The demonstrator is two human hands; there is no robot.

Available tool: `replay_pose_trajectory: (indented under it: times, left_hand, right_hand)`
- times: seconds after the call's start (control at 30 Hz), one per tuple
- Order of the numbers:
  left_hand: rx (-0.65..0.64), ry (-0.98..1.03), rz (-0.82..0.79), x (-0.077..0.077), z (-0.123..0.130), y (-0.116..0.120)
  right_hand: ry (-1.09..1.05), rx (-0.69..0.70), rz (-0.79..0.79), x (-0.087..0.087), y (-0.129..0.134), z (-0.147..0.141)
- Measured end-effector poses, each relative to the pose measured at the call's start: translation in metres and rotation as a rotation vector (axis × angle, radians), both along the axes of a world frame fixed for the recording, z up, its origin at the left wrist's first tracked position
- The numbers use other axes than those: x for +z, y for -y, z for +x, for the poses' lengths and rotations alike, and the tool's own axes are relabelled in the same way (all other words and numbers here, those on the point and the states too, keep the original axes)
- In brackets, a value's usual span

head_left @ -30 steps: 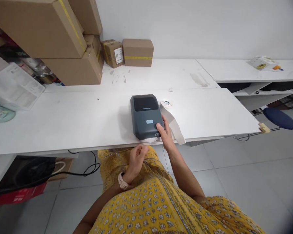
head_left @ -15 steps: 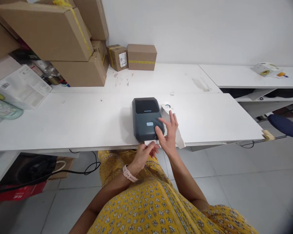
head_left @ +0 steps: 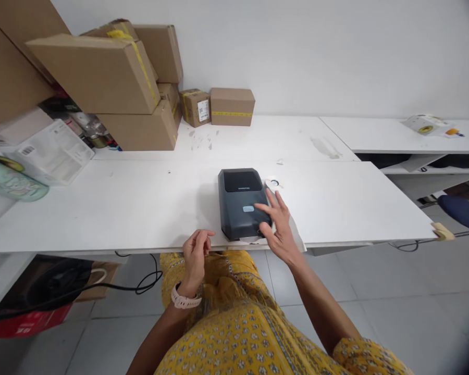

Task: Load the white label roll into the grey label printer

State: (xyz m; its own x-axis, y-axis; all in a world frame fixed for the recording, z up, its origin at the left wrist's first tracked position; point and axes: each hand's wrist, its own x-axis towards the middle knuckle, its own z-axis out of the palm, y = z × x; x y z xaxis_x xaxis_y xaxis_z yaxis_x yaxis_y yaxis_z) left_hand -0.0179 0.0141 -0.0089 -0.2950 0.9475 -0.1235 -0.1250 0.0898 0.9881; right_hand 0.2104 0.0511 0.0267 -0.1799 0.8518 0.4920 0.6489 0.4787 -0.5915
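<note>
A dark grey label printer (head_left: pixel 243 202) sits near the front edge of the white table (head_left: pixel 140 208). My right hand (head_left: pixel 279 226) lies on its front right corner, fingers spread, holding nothing. A white label roll (head_left: pixel 274 183) stands just right of the printer, and its strip (head_left: pixel 298 238) runs toward the table edge under my right hand. A bit of white label (head_left: pixel 247 241) sticks out of the printer's front slot. My left hand (head_left: pixel 195 252), with a pale watch on the wrist, hovers at the table edge left of the printer. Its fingertips are bunched together with nothing visible in them.
Large cardboard boxes (head_left: pixel 101 78) are stacked at the back left, with two small boxes (head_left: pixel 232 106) against the wall. Plastic-wrapped packs (head_left: pixel 42 153) lie at the left. A second table (head_left: pixel 375 135) at the right carries a label roll (head_left: pixel 421 124). A blue stool (head_left: pixel 463 212) and floor cables (head_left: pixel 140 281) sit below.
My left hand rose to the label at the printer's slot, then drew back left to the table edge. My right hand lifted off the printer's front and settled on it again, fingers spread.
</note>
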Motion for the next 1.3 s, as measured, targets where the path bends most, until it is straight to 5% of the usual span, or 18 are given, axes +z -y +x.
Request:
replay_pose_trajectory:
  times: [0.2,0.43,0.63,0.77,0.83,0.97,1.13,1.3]
  left_hand:
    - [0.052,0.023,0.050,-0.004,-0.011,-0.017]
    - [-0.006,-0.038,0.048,-0.006,0.001,-0.056]
    - [-0.149,-0.467,-0.016,0.009,0.010,-0.090]
    - [-0.269,-0.796,-0.122,0.023,0.015,-0.109]
    - [-0.305,-0.878,-0.160,0.027,0.017,-0.115]
    - [-0.339,-0.948,-0.178,0.029,0.018,-0.117]
    - [-0.386,-1.059,-0.138,0.030,0.017,-0.116]
    - [-0.429,-1.155,-0.093,0.033,0.016,-0.114]
  right_hand:
    - [-0.241,0.013,-0.034,0.003,-0.006,0.013]
    - [-0.210,0.059,0.249,0.051,-0.095,-0.008]
    - [-0.074,-0.020,0.279,0.088,-0.174,-0.012]
    - [0.059,-0.095,0.430,0.102,-0.171,-0.013]
    - [0.093,-0.082,0.405,0.099,-0.153,-0.014]
    - [0.481,0.274,-0.035,0.073,-0.128,-0.016]
    - [0.823,0.613,-0.261,0.035,-0.144,-0.023]
    - [0.832,0.667,-0.381,0.025,-0.163,-0.032]
